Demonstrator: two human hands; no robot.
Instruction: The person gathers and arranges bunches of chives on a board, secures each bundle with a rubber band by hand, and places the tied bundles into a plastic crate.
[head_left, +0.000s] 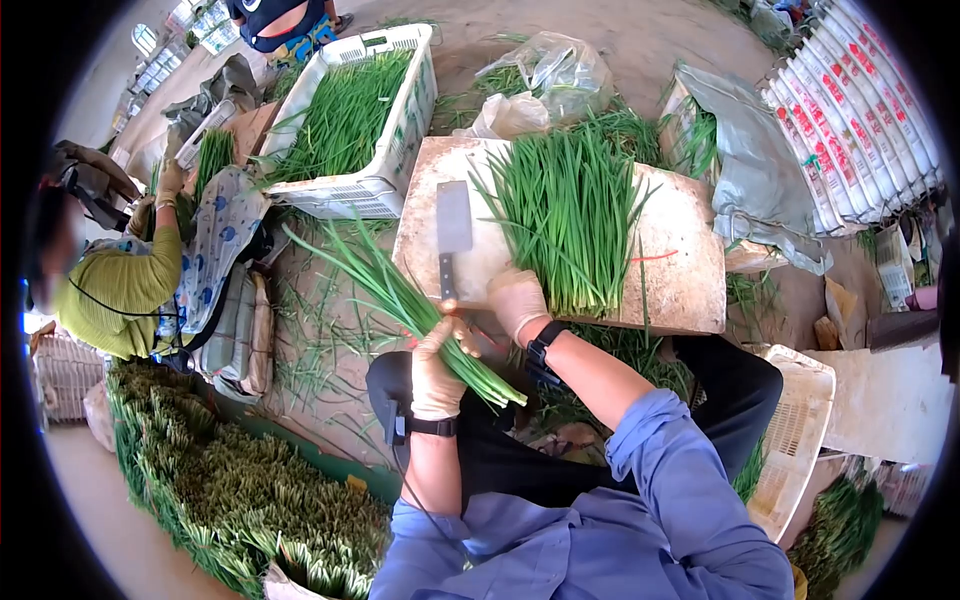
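Note:
My left hand (440, 372), in a pale glove, is closed around a bunch of garlic chives (395, 290). The bunch slants over my lap, its white cut ends toward me and its green tips up to the left. My right hand (518, 302), also gloved, rests at the near edge of the white board (680, 290), against the lower left side of a large pile of chives (570, 220). Its fingers are curled and partly hidden, so what they grip does not show. A cleaver (454, 220) lies flat on the board, its dark handle toward me.
A white crate (395, 150) of chives stands beyond the board. Plastic bags (550, 80) lie behind it. Bundled chives (230, 480) fill the lower left. A co-worker in a green top (125, 290) sits at left. Stacked white boxes (850, 110) stand at right.

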